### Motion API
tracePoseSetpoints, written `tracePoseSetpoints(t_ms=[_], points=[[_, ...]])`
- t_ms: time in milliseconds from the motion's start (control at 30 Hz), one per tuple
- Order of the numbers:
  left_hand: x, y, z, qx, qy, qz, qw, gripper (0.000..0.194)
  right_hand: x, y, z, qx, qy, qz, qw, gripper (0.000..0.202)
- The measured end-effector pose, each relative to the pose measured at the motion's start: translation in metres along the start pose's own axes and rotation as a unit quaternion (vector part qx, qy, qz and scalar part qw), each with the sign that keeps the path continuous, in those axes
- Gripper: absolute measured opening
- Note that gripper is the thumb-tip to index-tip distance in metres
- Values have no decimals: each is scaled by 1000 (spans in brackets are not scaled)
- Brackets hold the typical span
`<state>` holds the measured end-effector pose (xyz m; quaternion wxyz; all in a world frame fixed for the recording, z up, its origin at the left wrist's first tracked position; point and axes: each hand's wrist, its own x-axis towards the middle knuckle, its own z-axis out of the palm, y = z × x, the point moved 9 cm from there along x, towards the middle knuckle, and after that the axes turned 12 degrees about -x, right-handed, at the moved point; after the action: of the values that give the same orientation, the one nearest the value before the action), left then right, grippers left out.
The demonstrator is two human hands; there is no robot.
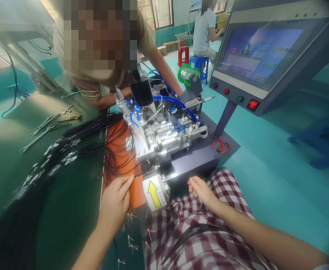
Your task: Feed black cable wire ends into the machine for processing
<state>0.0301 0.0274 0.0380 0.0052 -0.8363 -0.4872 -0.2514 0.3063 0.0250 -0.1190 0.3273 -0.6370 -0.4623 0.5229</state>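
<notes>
My left hand is closed in a pinch on a thin black cable at the front of the bench machine. The cable's far end reaches the machine's front opening. Just below it sits a white guard plate with a yellow arrow. My right hand hovers over my lap, right of the plate, its fingers curled together and no object showing in them. Cable ends with splayed coloured wires hang below my left hand.
A large bundle of black cables lies left, near wrenches. Red-handled cutters rest on the machine base. A control screen stands right, with a green wire spool behind. A co-worker leans over the machine; another person sits farther back.
</notes>
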Motion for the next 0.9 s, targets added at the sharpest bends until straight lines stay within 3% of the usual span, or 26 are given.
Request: tracePoseSetpoints(t_ms=[233, 400, 700, 900], points=[[-4, 0, -2, -8, -16, 0, 1000, 38, -2, 11, 5, -3, -15, 21, 1000, 46], [1, -17, 4, -20, -68, -41, 997, 42, -7, 15, 10, -9, -29, 28, 999, 46], [7, -31, 9, -27, -38, -94, 994, 45, -14, 2, 13, -29, -51, 15, 998, 52], [7, -34, 14, -48, -59, -112, 991, 47, -34, -16, 5, -39, -64, -4, 997, 39]])
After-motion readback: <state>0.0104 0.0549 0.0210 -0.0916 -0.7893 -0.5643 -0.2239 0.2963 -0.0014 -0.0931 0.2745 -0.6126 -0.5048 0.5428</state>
